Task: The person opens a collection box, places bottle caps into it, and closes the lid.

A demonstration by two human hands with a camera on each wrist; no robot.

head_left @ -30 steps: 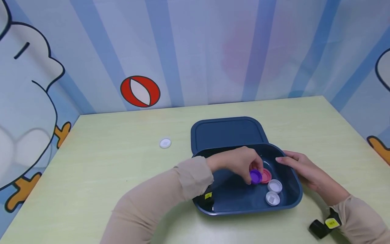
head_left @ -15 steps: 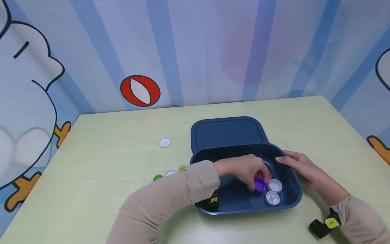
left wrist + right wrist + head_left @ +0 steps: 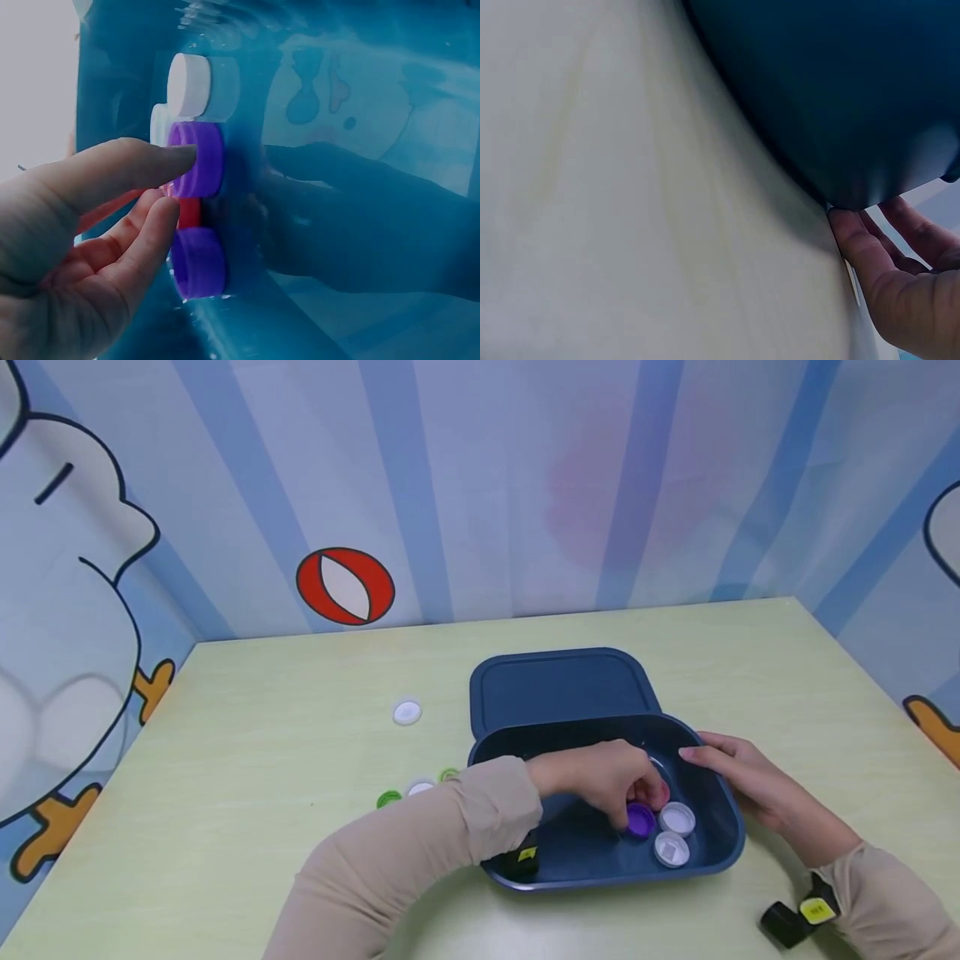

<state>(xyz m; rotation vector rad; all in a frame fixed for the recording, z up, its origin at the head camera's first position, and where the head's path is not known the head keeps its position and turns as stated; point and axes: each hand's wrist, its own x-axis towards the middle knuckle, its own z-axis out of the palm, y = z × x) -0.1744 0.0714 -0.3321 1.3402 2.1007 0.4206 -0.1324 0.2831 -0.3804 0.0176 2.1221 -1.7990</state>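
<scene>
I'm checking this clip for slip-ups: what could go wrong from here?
The left hand touches a purple cap close beside a white cap; a small slip might knock one into the other. The right hand holds the tub by its rim; a tug might slide both caps.

Room in blue tray [image 3: 585,860], white caps [image 3: 671,850] blocking right, wrist camera [image 3: 522,862] left

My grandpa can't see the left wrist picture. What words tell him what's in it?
A person's left hand reaches into a blue tub, its thumb at a purple cap. Below that cap in the picture are a partly hidden red cap and another purple cap; above it is a white cap.
</scene>
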